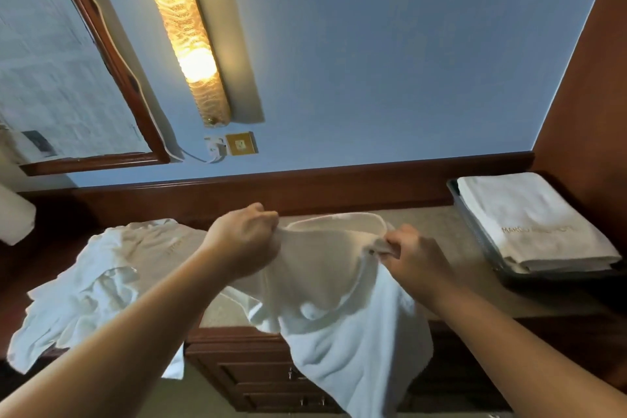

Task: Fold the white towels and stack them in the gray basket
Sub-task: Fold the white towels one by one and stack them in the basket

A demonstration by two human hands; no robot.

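Above beige countertop [437, 224], blue wall [373, 61], lit lamp [183, 30], left grip [242, 237] and right grip [412, 256] pinching white towel [339, 309]

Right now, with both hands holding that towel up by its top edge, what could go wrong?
1. The held towel hangs over the counter's front edge past the drawers; its tail may drag or snag when laid flat.
2. The left hand and right hand pinch only the edge, so a corner could slip.
3. The unfolded pile already overhangs the counter and might slide off if bumped.
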